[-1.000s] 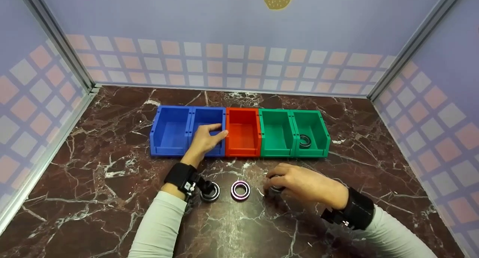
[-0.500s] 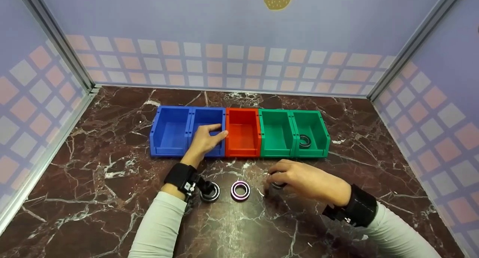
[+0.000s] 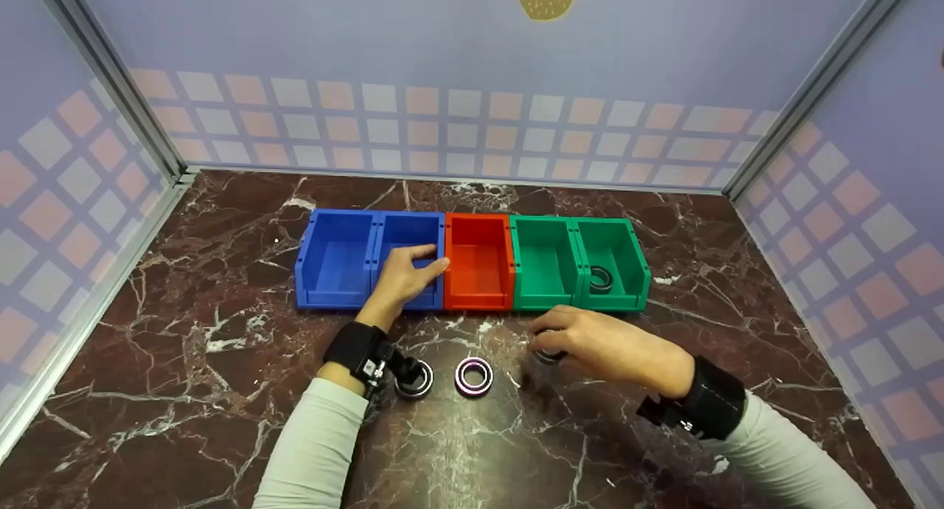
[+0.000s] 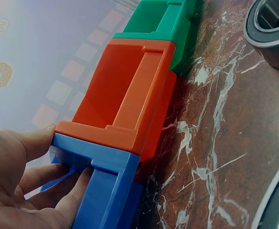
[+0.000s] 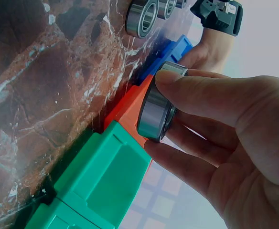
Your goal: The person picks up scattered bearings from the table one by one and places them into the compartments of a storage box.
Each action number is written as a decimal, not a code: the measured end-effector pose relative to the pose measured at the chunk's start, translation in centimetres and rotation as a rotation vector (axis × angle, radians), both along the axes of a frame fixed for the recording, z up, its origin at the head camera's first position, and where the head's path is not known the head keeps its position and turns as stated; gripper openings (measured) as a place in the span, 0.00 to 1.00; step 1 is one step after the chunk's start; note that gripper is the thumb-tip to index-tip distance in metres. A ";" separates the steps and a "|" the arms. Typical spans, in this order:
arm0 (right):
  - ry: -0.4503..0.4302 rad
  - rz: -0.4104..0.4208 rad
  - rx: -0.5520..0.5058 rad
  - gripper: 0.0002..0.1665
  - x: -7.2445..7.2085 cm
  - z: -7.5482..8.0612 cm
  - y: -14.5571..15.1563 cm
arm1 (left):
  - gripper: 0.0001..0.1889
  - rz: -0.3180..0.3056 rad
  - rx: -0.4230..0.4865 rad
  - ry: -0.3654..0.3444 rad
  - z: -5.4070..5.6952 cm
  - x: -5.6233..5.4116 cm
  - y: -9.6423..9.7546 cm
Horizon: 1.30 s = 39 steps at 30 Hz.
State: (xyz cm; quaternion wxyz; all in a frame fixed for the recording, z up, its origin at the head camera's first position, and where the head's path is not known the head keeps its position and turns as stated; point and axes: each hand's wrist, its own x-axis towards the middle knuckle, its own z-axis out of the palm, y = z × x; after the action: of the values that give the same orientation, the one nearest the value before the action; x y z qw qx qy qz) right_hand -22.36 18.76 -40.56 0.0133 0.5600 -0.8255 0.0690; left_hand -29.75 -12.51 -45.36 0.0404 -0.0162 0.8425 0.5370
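Note:
In the head view, my left hand (image 3: 405, 273) rests on the right-hand blue bin (image 4: 108, 191). Its thumb touches the rim beside the red bin (image 4: 130, 95), and its fingers reach loosely inside. My right hand (image 3: 601, 347) pinches a ball bearing (image 5: 154, 112) between thumb and fingers, holding it tilted above the table, in front of the green bins. Part of that bearing is hidden by the fingers. On the table lie a purple-tinged bearing (image 3: 462, 380) and a dark-and-silver bearing (image 3: 425, 385), partly covered by my left wrist camera.
The bins stand in one row: another blue bin (image 3: 335, 299) at the left end, a green bin (image 3: 546, 301) right of the red one, and a second green bin (image 3: 623, 301) with a bearing (image 3: 609, 280) inside. Patterned panels (image 3: 472, 140) enclose the marble table (image 3: 221, 391).
My right hand has moved slightly away from me, toward the green bins, lifting the bearing with it. The left hand has stayed in place on the blue bin.

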 end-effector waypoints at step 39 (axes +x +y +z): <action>0.035 -0.036 -0.039 0.20 -3.1 2.1 -0.3 | 0.30 0.006 0.043 -0.029 0.0 0.0 0.0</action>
State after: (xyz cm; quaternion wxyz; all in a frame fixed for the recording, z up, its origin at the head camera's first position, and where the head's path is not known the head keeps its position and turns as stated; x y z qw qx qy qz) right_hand -25.48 18.42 -38.47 0.0399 0.5458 -0.8336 0.0751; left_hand -29.76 -12.52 -45.36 0.0513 -0.0254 0.8299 0.5549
